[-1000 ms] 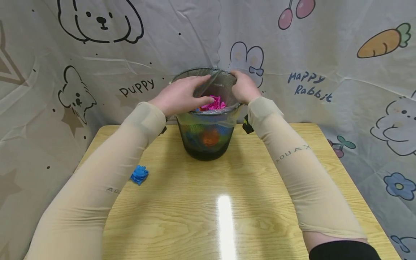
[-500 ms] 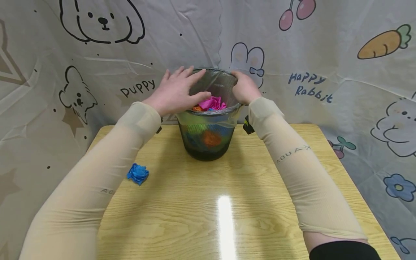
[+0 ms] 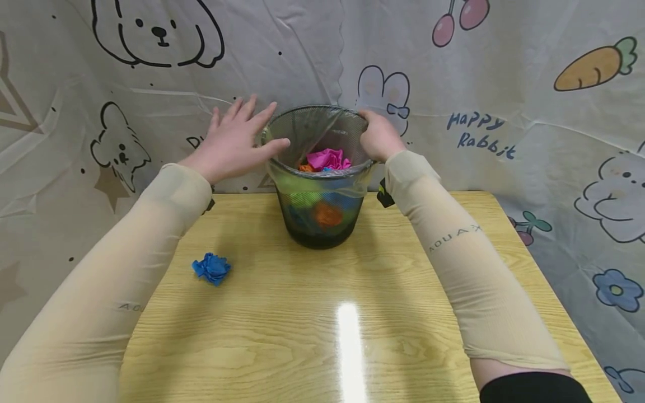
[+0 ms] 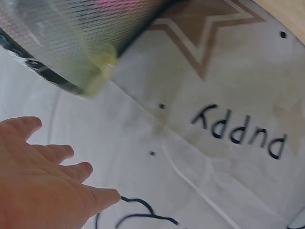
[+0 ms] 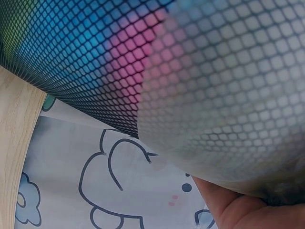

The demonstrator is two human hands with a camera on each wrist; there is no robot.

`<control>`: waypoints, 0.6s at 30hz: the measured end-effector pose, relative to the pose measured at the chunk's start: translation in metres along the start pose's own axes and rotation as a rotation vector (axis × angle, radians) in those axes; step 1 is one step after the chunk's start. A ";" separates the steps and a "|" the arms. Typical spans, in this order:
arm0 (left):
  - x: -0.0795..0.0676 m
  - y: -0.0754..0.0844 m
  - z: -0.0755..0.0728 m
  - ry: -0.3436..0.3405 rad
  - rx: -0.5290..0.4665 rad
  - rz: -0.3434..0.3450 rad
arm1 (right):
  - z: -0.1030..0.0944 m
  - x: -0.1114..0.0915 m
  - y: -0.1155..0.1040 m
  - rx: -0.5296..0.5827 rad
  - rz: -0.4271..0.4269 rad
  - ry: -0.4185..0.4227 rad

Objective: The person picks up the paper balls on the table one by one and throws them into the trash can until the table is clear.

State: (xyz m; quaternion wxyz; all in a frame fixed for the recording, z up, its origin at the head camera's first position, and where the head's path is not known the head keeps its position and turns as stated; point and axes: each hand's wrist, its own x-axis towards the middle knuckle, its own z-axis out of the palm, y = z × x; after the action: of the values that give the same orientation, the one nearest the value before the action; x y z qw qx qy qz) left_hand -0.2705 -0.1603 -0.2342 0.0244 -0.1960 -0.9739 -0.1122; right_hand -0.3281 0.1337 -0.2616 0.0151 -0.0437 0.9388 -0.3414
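A black mesh wastebasket [image 3: 322, 226] stands upright at the back of the table, lined with a clear plastic bag [image 3: 287, 182] folded over its rim. Crumpled pink paper [image 3: 328, 160] and some orange and blue paper lie inside. My right hand [image 3: 380, 136] grips the right rim, thumb on the inside; in the right wrist view its fingers [image 5: 248, 210] are at the lined edge. Left of the basket, my left hand [image 3: 230, 143] is spread in the air with nothing in it, fingers straight, its thumb overlapping the rim in the head view. A crumpled blue paper ball [image 3: 212, 269] lies on the table below it.
The wooden table [image 3: 302, 324] runs from the basket toward me, with a bright light reflection on it. A printed curtain [image 3: 453, 157] hangs close behind the basket and along both sides.
My left hand has drawn away leftward from over the basket's opening, fingers spreading, so more of the paper inside and the blue ball shows. The right hand stays on the rim.
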 end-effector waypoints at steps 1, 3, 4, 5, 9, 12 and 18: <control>-0.002 -0.005 0.000 0.000 -0.007 -0.009 | 0.000 0.000 0.000 0.000 0.000 0.000; -0.007 -0.014 -0.001 -0.001 -0.013 -0.022 | 0.000 0.001 0.000 0.002 -0.002 0.002; -0.009 -0.018 -0.001 -0.003 -0.015 -0.028 | 0.000 0.001 0.000 0.003 -0.001 0.002; -0.011 -0.023 -0.001 -0.002 -0.017 -0.034 | 0.000 0.001 0.000 0.002 -0.001 0.002; -0.020 -0.039 0.000 -0.006 -0.017 -0.056 | 0.001 0.001 0.000 0.001 0.000 0.000; -0.028 -0.051 0.004 -0.010 -0.017 -0.062 | 0.000 0.001 0.000 -0.003 0.004 -0.004; -0.048 -0.068 0.018 -0.034 -0.036 -0.070 | -0.001 0.002 0.000 0.001 0.013 -0.011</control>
State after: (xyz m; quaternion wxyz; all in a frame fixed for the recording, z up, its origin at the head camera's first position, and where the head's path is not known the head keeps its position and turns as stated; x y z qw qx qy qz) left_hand -0.2527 -0.2359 -0.2701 0.0003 -0.1640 -0.9782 -0.1272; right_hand -0.3298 0.1339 -0.2606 0.0225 -0.0393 0.9388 -0.3415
